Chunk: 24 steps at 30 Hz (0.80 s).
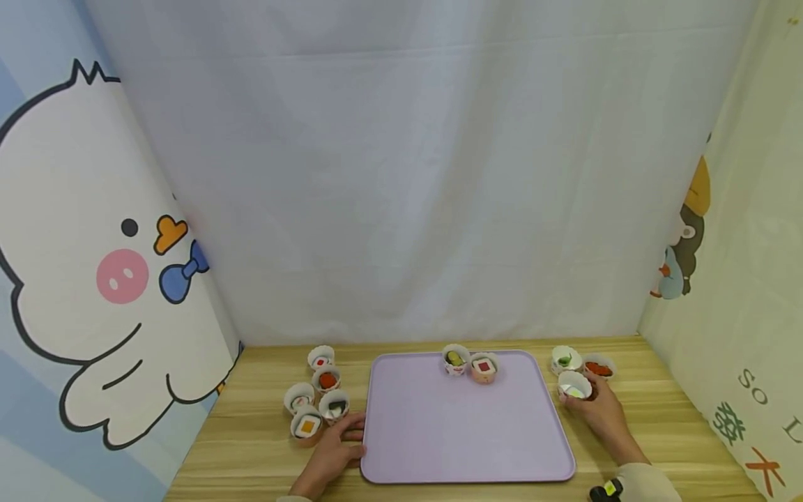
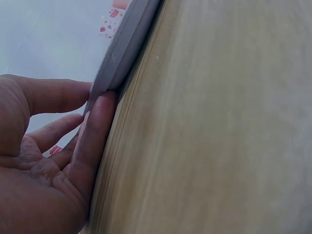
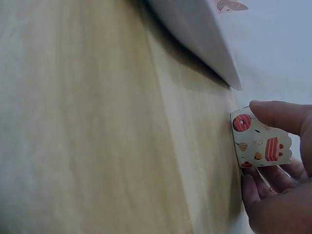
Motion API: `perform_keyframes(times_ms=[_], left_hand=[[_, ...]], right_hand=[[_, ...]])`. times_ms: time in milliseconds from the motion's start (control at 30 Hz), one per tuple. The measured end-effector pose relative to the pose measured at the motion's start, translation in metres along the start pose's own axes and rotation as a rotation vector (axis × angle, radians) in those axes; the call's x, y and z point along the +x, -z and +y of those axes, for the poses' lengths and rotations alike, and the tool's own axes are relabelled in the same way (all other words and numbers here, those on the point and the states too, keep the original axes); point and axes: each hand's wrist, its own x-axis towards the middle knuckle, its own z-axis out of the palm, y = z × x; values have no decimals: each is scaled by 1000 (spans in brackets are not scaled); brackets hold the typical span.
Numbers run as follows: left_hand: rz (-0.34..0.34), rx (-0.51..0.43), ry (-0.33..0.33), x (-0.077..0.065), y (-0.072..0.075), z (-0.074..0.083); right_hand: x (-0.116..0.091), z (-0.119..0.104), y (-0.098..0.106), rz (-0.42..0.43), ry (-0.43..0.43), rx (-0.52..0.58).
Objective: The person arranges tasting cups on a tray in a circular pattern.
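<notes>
My right hand (image 1: 605,418) holds a small paper baking cup (image 1: 574,385) between thumb and fingers, right of the tray. In the right wrist view this cup (image 3: 263,141) is printed with cakes and a donut and sits at the tabletop; the head view shows something white and yellow-green inside. Two more cups, one with a green piece (image 1: 566,360) and one with a red piece (image 1: 599,368), stand just behind it. My left hand (image 1: 332,450) rests its fairly straight fingers against the left edge of the lilac tray (image 1: 464,432); in the left wrist view they touch the rim (image 2: 114,63).
Several filled paper cups (image 1: 307,425) stand clustered left of the tray, close to my left fingers. Two cups, one with yellow-green contents (image 1: 454,359) and one peach (image 1: 484,369), stand at the tray's back edge. A white curtain (image 1: 408,209) hangs behind the wooden table (image 1: 238,432).
</notes>
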Motion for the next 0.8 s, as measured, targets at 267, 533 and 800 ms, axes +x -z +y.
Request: perform_keyframes(times_ms=[267,533,800], left_hand=[[-4,1,-5,1,0,0],[-2,17,1,0,0,0],[-8,22,-2,3,1,-4]], right_hand=[[0,1,0,18,1,-8],[-6,0,1,44,7,-8],[-16,-9,8,73,17,20]])
